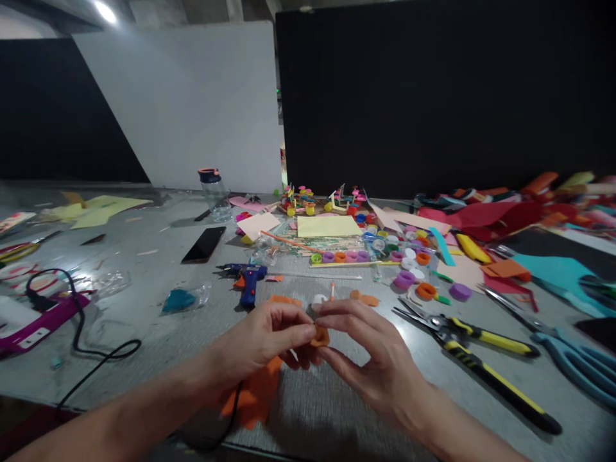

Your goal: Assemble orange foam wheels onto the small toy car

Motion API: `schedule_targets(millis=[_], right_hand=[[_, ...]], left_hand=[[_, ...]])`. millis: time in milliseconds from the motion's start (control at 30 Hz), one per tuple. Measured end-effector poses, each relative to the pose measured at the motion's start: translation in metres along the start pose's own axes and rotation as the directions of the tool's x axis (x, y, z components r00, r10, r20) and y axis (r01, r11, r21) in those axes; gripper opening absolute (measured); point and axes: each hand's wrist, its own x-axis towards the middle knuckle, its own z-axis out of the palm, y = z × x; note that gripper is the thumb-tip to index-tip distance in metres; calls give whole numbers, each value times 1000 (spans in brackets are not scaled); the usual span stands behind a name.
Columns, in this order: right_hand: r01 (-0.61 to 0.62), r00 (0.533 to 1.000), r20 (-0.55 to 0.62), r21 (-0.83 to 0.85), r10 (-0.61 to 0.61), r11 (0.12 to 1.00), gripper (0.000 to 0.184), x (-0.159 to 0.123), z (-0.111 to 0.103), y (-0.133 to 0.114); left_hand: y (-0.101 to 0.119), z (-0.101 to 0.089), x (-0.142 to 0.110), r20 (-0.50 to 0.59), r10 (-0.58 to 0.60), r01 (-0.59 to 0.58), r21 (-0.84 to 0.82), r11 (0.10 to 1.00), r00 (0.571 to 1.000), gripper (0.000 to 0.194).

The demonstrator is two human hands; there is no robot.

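Note:
Between my two hands is a small orange piece [319,335], round in outline; its exact kind is hard to make out. My left hand [274,333] pinches it between thumb and fingers from the left. On the right, the thumb and fingertips of my right hand [370,353] close on its other edge. Under my left wrist lies an orange sheet [257,394]. Just beyond the fingers are a white cap [318,299], a thin upright orange-tipped stick [332,290] and flat orange cutouts [364,298].
A blue glue gun [250,282] lies left of centre, near a phone [205,245] and a clear bottle [215,196]. Yellow-black pliers [476,366] and blue-handled scissors [572,356] are at right. Bottle caps [404,279] and paper scraps fill the back. A black cable [79,346] curls at left.

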Motion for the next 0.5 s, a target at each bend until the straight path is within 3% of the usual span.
schedule_targets(millis=[333, 500], right_hand=[[28, 1000, -1, -47, -29, 998, 23, 0, 2, 1], [44, 999, -30, -38, -45, 998, 24, 0, 1, 0]], left_hand=[[-2, 0, -4, -1, -14, 14, 35, 999, 1000, 27], [-1, -4, -8, -30, -11, 14, 95, 995, 999, 38]])
